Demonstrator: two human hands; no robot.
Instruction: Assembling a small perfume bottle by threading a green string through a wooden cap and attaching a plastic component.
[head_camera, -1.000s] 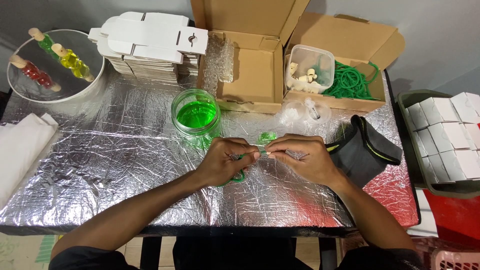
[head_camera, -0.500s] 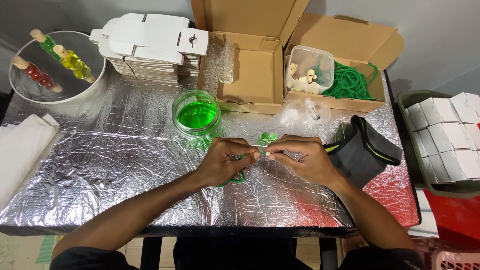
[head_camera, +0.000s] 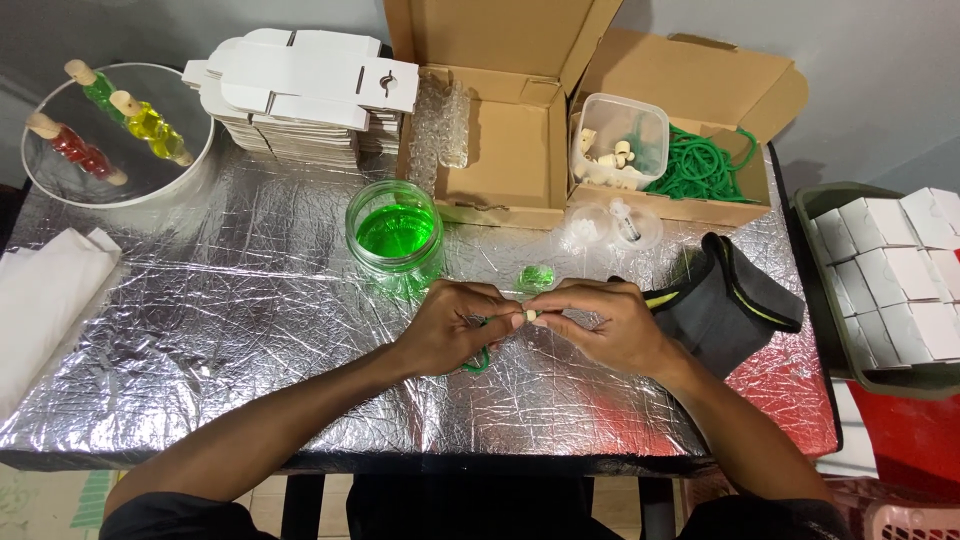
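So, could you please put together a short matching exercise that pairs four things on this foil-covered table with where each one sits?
Things:
1. glass jar of green liquid
2. round tray with coloured pieces
3. black pouch
4. clear tub of small beige parts

Places:
a. far left corner
b. inside the right cardboard box
c. just beyond the left hand
d. beside the right hand

Pairs: 1-c, 2-a, 3-d, 4-b

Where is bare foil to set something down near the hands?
Widest bare foil lies between the white cloth, jar and left hand. A narrower strip runs along the near edge. Crowded: the back row of boxes and the black pouch by the right hand.
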